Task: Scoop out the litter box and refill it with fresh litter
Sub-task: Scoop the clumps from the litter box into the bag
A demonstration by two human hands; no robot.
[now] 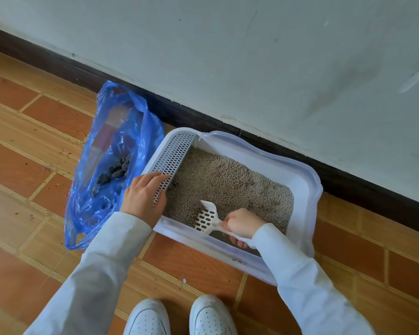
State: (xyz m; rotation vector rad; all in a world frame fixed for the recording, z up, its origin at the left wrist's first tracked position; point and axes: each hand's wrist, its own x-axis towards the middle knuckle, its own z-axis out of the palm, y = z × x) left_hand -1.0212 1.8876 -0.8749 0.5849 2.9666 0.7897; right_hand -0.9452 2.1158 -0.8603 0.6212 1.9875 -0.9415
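Observation:
A white litter box (305, 180) sits on the floor against the wall, filled with grey-beige pellet litter (230, 180). A white grated step (172, 158) forms its left end. My left hand (143, 197) rests on the near corner of that grate, fingers curled over the box's edge. My right hand (242, 226) is closed on the handle of a white slotted scoop (207, 218), whose blade lies in the litter near the front wall with a few dark bits at its left edge. Left of the box lies an open blue plastic bag (116, 160) holding dark clumps (116, 170).
The floor is orange-brown tile with scattered litter grains (68, 153). A dark skirting board (348, 175) runs behind the box below a pale wall. My two white shoes (179, 315) stand at the bottom edge, close to the box's front.

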